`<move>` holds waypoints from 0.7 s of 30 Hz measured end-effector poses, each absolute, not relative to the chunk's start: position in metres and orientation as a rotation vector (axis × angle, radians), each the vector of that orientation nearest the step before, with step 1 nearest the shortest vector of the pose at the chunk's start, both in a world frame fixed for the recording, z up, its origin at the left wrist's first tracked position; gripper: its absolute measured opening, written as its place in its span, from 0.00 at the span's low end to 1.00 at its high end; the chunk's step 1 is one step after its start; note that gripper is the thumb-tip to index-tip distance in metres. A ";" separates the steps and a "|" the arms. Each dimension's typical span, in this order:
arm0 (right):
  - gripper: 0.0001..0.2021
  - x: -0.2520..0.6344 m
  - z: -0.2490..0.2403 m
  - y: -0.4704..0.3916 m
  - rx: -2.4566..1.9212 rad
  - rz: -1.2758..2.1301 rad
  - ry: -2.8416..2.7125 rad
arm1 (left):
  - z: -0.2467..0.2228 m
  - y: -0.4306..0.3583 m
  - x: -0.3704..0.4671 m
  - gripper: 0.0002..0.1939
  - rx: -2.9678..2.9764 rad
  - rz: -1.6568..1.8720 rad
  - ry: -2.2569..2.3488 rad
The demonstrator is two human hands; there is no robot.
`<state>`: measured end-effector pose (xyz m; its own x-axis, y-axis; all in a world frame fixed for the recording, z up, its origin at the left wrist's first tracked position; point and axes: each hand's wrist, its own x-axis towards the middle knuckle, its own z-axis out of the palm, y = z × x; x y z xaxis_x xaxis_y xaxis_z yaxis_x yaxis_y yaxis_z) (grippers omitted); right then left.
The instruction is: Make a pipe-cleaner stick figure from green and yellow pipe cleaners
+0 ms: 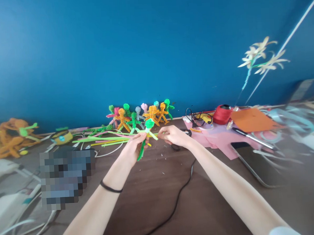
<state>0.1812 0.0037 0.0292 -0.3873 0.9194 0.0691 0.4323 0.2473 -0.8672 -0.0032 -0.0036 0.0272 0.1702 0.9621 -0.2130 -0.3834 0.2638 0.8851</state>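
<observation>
Black cable (178,200) before pipe-cleaner figure (147,129): head (149,123) wound, limbs (141,152) seemingly unfinished; left hand (133,146) clamps it, right hand (176,135) apparently pinches strand (156,134)

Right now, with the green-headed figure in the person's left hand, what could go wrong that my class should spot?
1. The left hand and right hand work close in front of the standing figures, so a nudge might topple some.
2. Loose fuzzy stems lie beside the left hand and could be brushed out of place.
3. The black cable runs across the tabletop between the forearms; one might snag it.
</observation>
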 end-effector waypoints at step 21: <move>0.12 0.193 0.038 0.007 -1.118 1.013 -2.010 | 0.026 -0.022 0.005 0.08 1.205 0.589 0.911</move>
<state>0.1926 0.0068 0.0383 -0.4510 0.8805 0.1463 0.4064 0.3485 -0.8446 0.0054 -0.0219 0.0255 0.5295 0.8017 -0.2775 0.0762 0.2808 0.9567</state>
